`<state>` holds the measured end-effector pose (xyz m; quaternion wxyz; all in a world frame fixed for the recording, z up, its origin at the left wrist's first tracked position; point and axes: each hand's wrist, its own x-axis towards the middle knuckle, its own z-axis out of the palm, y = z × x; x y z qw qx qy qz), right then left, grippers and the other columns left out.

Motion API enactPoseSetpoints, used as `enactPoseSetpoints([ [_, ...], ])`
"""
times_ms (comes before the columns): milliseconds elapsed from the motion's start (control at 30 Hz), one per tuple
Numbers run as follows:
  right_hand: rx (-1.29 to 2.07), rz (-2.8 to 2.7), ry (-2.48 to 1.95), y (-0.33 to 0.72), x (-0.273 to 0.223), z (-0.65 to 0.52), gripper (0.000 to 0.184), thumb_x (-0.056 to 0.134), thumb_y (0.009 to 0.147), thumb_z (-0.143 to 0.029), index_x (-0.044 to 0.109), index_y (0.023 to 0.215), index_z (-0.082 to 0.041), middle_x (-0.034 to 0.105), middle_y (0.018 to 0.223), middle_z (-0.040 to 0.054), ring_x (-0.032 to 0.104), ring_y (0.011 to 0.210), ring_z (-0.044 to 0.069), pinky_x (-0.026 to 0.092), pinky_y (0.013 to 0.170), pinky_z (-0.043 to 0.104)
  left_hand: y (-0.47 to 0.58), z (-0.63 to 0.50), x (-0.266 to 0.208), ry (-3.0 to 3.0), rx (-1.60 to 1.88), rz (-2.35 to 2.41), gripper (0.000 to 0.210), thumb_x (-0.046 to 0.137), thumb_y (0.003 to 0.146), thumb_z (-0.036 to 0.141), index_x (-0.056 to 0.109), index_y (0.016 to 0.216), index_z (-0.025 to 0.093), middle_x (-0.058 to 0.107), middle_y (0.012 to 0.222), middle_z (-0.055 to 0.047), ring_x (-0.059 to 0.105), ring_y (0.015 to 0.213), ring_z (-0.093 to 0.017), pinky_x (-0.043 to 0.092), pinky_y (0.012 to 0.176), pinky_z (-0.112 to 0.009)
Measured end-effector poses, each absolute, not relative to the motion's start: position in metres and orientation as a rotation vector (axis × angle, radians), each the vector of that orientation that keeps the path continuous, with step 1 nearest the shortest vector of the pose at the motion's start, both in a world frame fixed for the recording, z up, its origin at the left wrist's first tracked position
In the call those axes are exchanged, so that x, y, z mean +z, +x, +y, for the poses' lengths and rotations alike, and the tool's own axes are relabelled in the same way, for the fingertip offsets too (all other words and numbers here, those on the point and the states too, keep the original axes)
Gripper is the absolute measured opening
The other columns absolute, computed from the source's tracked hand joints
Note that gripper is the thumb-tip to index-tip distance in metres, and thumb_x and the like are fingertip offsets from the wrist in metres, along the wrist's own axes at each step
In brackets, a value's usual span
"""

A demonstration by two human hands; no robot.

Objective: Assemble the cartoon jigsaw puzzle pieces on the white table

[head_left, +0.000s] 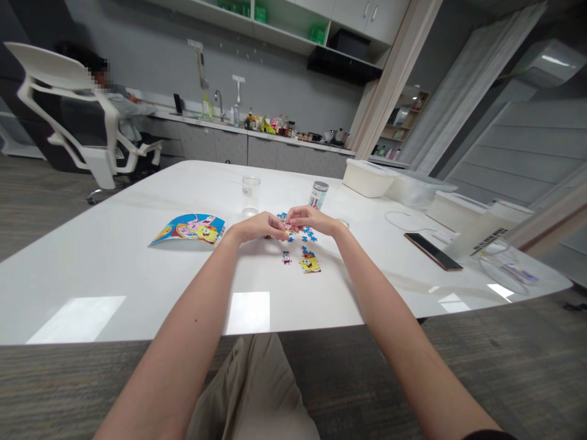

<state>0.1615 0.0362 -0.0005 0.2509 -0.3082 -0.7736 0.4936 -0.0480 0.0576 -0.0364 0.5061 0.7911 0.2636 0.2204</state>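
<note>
Small blue, pink and yellow jigsaw puzzle pieces [310,234] lie in a loose pile on the white table. My left hand [262,227] reaches over the pile's left side, its fingers curled together; what they hold, if anything, is too small to make out. Facing it, my right hand [312,220] pinches over the pile, with a pinkish puzzle piece at its fingertips. Closer to me lies a joined section of puzzle [310,261] with a yellow cartoon face. Left of that section is a small separate piece [287,258]. A curled picture sheet [190,230] lies left of my left hand.
Behind the pile stand a clear jar [251,194] and a printed can with a grey lid [318,194]. A dark phone [433,251], white cables and storage boxes [368,178] occupy the table's right side. A person sits beyond the white chair [98,160].
</note>
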Motion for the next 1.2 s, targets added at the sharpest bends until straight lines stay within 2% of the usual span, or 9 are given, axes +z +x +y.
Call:
enactPoseSetpoints([
  [1200,1.343,-2.123,-0.906,0.1613,0.0043,0.0313,0.021,0.068,0.076,-0.034,0.061,0.078,-0.014,0.061,0.067,-0.0009,0.051,0.059,0.009,0.037,0.054,0.021,-0.0482,0.0583,-0.0371,1.892,0.538,0.631,0.020,0.077,0.066,0.033,0.076,0.078,0.016,0.072,0.074,-0.004,0.054,0.060,-0.009,0.032,0.055,-0.023],
])
